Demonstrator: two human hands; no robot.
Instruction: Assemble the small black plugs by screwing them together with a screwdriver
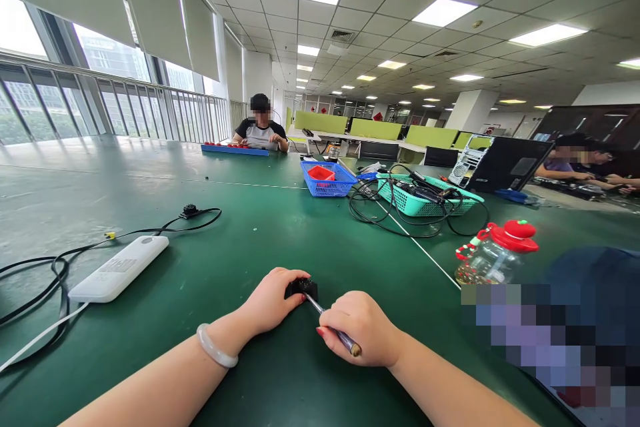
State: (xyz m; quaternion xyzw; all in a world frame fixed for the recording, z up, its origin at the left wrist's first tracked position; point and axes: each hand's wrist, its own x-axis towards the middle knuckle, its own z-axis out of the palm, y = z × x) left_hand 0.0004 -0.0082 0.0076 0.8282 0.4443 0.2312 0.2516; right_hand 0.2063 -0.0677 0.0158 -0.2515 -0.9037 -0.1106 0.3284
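Note:
A small black block-like part (311, 288) rests on the green tabletop near the middle. My left hand (273, 300) grips its left side between thumb and fingers. A slim metal tool (345, 340) with a gold-coloured end is held in my right hand (357, 327), its fingers wrapped round the shaft. The tool slants up and to the left, and its far tip meets the black part beside my left thumb. Fine detail of the part is too small to tell.
A white power bank (120, 268) and black cables lie left. Ahead stand a blue basket (329, 180) and a teal basket (425, 205) of cables. A red-lidded jar (495, 257) is at the right. A person (261, 125) sits across the table; others are at far right.

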